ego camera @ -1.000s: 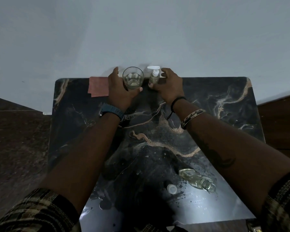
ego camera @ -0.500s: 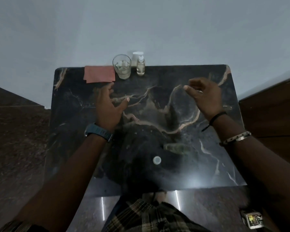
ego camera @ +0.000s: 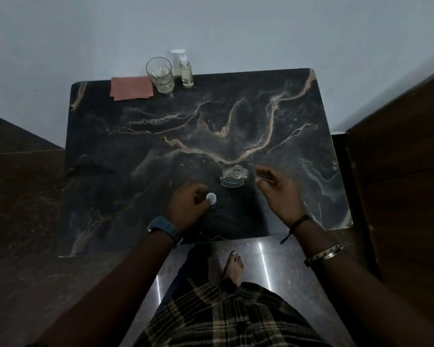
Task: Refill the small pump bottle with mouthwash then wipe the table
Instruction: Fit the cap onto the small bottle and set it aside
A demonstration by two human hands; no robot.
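i look down on a dark marble tabletop [ego camera: 298,116] set against a pale wall. my left hand [ego camera: 187,205] sits near the front edge with its fingers curled in, and the small white cap [ego camera: 211,198] shows right at its fingertips; it looks pinched there, though the light is too dim for me to be sure it is lifted off the surface. my right hand [ego camera: 280,190] hovers a little farther right, fingers loosely bent, thumb and forefinger close together but gripping nothing. between the two hands, slightly beyond them, stands the clear mouthwash bottle [ego camera: 234,176], seen from above with its open neck toward me; the right hand is just beside it without touching, and the cap in my left is near its front left. the small pump bottle [ego camera: 186,71] is well apart from both hands, upright at the far edge of the tabletop by the wall, with its white pump head on top. a drinking glass [ego camera: 160,75] with some liquid stands just to its left, and a folded pink cloth [ego camera: 132,88] lies flat left of the glass, its corner tucked close to the glass's base.
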